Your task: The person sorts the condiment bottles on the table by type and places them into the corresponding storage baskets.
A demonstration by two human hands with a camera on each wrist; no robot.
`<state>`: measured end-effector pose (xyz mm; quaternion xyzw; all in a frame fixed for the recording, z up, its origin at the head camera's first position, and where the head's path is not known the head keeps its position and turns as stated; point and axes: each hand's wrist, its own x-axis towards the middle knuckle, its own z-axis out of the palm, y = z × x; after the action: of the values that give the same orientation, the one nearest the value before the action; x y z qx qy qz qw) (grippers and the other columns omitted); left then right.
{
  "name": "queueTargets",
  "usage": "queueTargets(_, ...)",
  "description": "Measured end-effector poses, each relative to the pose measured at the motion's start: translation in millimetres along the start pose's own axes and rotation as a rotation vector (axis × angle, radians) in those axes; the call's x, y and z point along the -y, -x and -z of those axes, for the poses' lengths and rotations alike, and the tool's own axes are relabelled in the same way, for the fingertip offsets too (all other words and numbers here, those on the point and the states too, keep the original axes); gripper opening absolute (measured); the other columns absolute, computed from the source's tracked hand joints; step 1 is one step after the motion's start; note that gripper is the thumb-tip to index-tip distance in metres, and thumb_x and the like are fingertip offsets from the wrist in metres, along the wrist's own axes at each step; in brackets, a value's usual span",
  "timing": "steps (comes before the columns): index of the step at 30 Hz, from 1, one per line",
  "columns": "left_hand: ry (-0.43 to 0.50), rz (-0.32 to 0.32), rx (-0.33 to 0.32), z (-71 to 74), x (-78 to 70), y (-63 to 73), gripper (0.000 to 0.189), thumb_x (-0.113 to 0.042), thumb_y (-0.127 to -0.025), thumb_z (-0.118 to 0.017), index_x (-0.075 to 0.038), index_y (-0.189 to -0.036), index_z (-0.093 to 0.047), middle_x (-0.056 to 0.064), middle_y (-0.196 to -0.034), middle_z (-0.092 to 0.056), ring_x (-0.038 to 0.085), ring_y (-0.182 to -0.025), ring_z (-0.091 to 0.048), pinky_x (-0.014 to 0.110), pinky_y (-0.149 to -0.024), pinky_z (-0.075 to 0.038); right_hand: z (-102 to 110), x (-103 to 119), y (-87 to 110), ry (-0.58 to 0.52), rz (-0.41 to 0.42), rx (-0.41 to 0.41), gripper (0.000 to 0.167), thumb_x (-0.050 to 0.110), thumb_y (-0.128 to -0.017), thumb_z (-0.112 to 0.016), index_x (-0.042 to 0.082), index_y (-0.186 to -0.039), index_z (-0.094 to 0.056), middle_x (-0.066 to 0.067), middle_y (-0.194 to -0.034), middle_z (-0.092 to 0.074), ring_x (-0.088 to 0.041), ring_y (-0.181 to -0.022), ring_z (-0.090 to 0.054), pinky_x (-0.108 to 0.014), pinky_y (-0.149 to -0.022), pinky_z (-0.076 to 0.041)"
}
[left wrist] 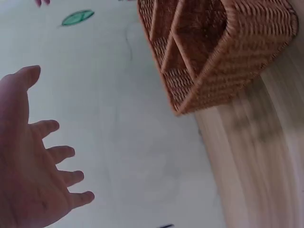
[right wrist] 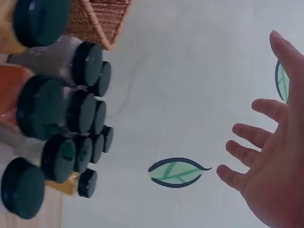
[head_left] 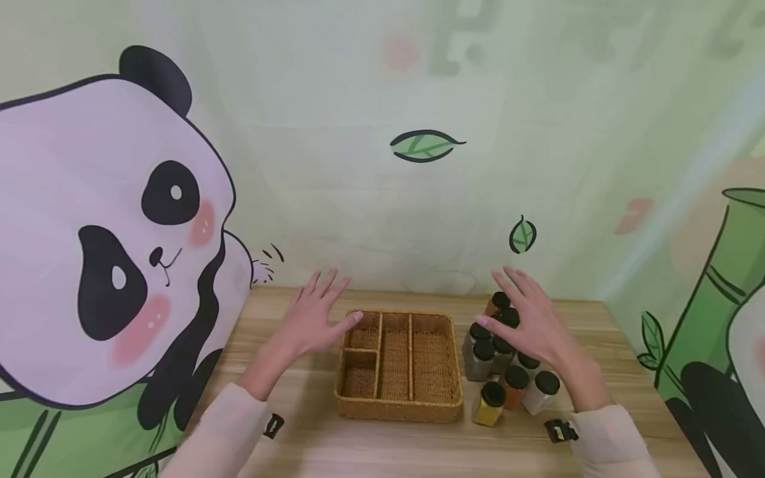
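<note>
Head view: The left hand (head_left: 311, 322) and the right hand (head_left: 533, 325) are raised and well apart, with digits extended and spread; neither grips anything. A woven basket (head_left: 399, 410) rests on the counter (head_left: 305, 401), centrally between the two forearms. A cluster of black-lidded jars (head_left: 483, 352) stands upright just beside the basket, on its right side. The right hand overlaps the cluster in this view and is the nearer hand to it; the left hand is nearer to the basket, at its far left corner. Controlling relation for reach, by judgement: the jars lie below the right hand, with the basket directly to their left. The long dividers (head_left: 410, 362) run from the near side to the far side, crosswise to the line from jars to basket.

Left wrist view: The left hand holds nothing. A clear gap separates it from the basket, whose corner and outer wall are visible.

Right wrist view: The right hand is likewise unloaded. The jars occupy the opposite side of the frame, clear of the fingers (right wrist: 251, 135); part of the basket shows beyond them.
</note>
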<state>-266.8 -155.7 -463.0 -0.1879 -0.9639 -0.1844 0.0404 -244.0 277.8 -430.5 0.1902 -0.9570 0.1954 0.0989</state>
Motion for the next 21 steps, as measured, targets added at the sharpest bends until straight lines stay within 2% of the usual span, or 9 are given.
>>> queueTargets(5, 0.076, 0.015, -0.038, -8.5, 24.7, 10.0, 0.086, -0.070, -0.103, -0.047, -0.022, -0.171, -0.022, 0.012, -0.176, -0.015, 0.044, -0.160, -0.010, 0.071, -0.125, -0.013, -5, -2, 9.6, -0.100, -0.002, 0.052, 0.087, 0.056, -0.099, -0.069, 0.011, -0.166, -0.036, -0.022, -0.168, -0.033, -0.051, -0.151, -0.031, -0.077, -0.114, -0.033)
queueTargets(9, 0.205, 0.057, -0.045, -29.2, 42.4, 23.3, 0.084, -0.063, -0.106, -0.052, -0.019, -0.171, -0.021, 0.018, -0.173, -0.023, 0.049, -0.156, -0.024, 0.074, -0.121, -0.022, -15, -10, 22.4, -0.145, -0.009, 0.073, 0.081, 0.053, -0.099, -0.071, 0.011, -0.162, -0.042, -0.024, -0.162, -0.043, -0.051, -0.146, -0.040, -0.077, -0.109, -0.039)
queueTargets(13, 0.327, 0.100, -0.059, -55.0, 56.2, 35.0, 0.082, -0.056, -0.108, -0.054, -0.012, -0.170, -0.023, 0.020, -0.172, -0.026, 0.047, -0.155, -0.028, 0.068, -0.123, -0.023, -30, -19, 36.3, -0.178, 0.008, 0.081, 0.075, 0.051, -0.098, -0.075, 0.007, -0.155, -0.052, -0.020, -0.154, -0.054, -0.046, -0.137, -0.053, -0.069, -0.105, -0.049)
queueTargets(17, 0.410, 0.115, -0.065, -81.3, 60.3, 42.4, 0.079, -0.050, -0.109, -0.055, -0.007, -0.168, -0.025, 0.022, -0.171, -0.028, 0.046, -0.155, -0.028, 0.065, -0.125, -0.021, -43, -25, 49.3, -0.203, 0.041, 0.073, 0.066, 0.047, -0.095, -0.080, 0.004, -0.143, -0.063, -0.013, -0.140, -0.066, -0.038, -0.122, -0.066, -0.060, -0.098, -0.057)
queueTargets(21, 0.521, 0.160, -0.050, -103.7, 55.0, 48.2, 0.076, -0.049, -0.110, -0.053, -0.011, -0.169, -0.023, 0.021, -0.172, -0.026, 0.047, -0.155, -0.027, 0.069, -0.124, -0.021, -54, -27, 60.7, -0.205, 0.064, 0.075, 0.061, 0.046, -0.092, -0.083, 0.004, -0.134, -0.068, -0.008, -0.130, -0.071, -0.034, -0.116, -0.069, -0.056, -0.093, -0.059)
